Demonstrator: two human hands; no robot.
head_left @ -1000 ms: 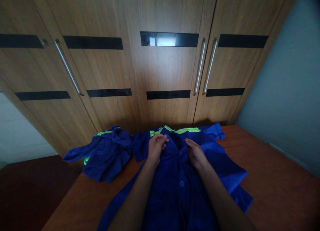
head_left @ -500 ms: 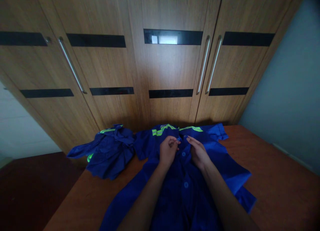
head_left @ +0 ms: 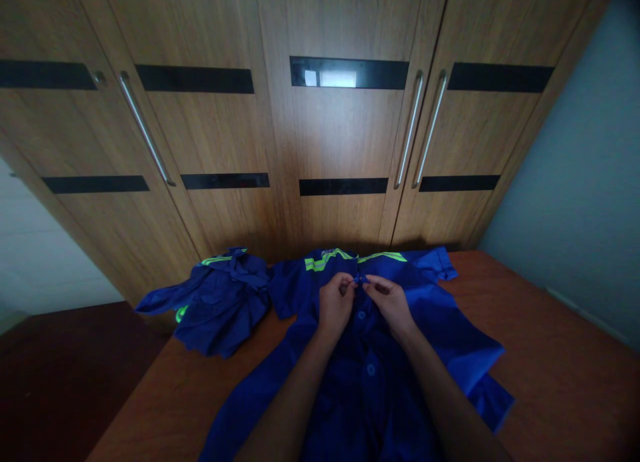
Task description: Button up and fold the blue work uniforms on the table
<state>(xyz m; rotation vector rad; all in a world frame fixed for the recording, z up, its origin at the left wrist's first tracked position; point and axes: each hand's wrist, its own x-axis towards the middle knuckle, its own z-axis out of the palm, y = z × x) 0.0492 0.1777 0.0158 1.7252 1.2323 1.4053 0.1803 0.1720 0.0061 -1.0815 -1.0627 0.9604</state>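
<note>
A blue short-sleeved garment [head_left: 445,315] with bright yellow-green stripes across its top lies spread on the wooden surface, its sleeves out to both sides. At its front opening near the collar, my left hand [head_left: 336,305] pinches one edge of the cloth. Close beside it, my right hand [head_left: 390,303] pinches the other edge, and the fingertips of both hands nearly meet. Below them, buttons [head_left: 371,369] show down the front. What lies between the fingertips is small and partly hidden.
To the left lies a crumpled blue garment [head_left: 225,309] with similar stripes. The brown wooden surface [head_left: 560,382] reaches up to a wardrobe [head_left: 340,135] with metal handles. A pale wall [head_left: 575,202] stands at the right.
My right hand has moved left, bringing its edge of the cloth up to my left hand. My left hand has stayed almost in place.
</note>
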